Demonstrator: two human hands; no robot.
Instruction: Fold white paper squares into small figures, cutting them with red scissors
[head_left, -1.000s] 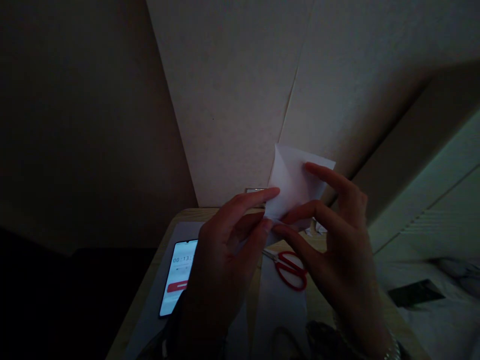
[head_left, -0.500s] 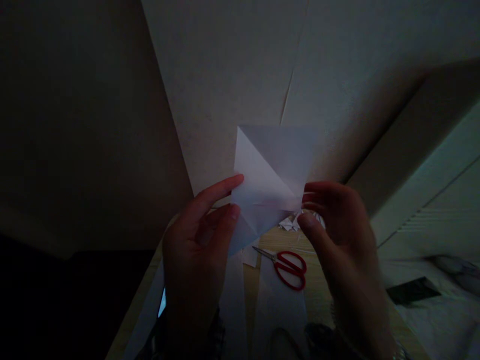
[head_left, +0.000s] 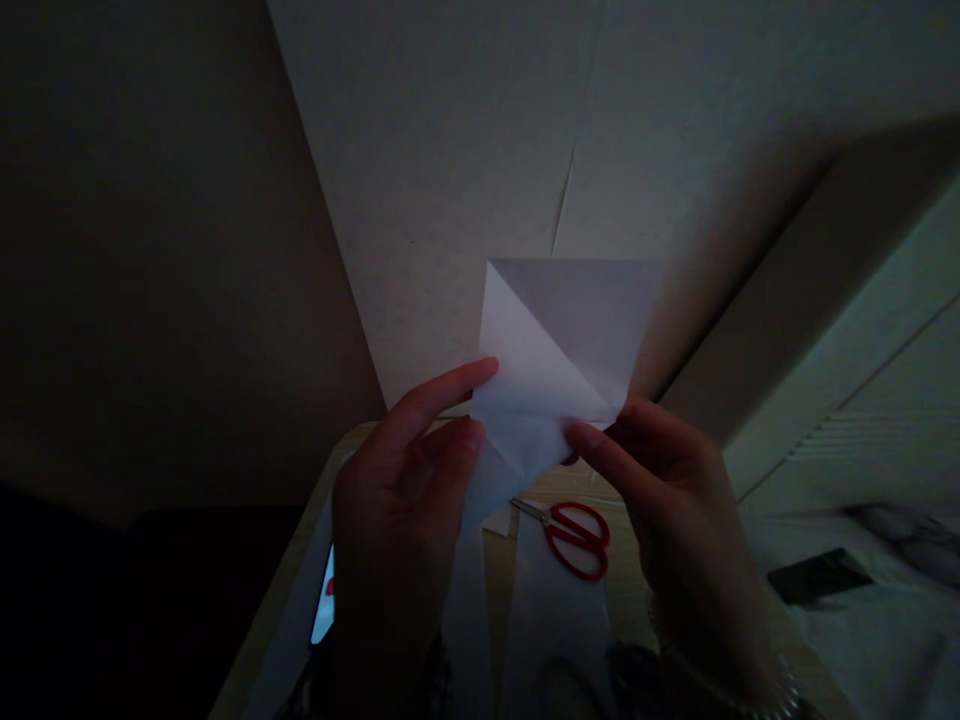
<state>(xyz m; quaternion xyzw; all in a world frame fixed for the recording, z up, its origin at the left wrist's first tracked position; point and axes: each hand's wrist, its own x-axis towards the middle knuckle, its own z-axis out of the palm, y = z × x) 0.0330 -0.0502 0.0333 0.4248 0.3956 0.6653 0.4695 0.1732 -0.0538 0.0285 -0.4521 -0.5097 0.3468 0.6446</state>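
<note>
A creased sheet of white paper (head_left: 536,350) is held up above the table, a diagonal fold line running down from its top left corner. My left hand (head_left: 416,470) pinches its left edge between thumb and fingers. At the lower right edge, my right hand (head_left: 660,470) grips the sheet, thumb in front and fingers behind. Below the paper, red-handled scissors (head_left: 577,540) lie with the blades pointing left, partly over a white paper strip (head_left: 555,620).
The wooden table (head_left: 499,600) carries more white paper. A lit screen (head_left: 324,600) shows beside my left wrist. Behind the table stands a pale wall (head_left: 450,150). A dark flat item (head_left: 819,577) lies on pale cloth at the right.
My right hand has moved its thumb left onto the front of the paper and closed on the lower right edge. The left hand keeps its hold. The sheet sits slightly farther right.
</note>
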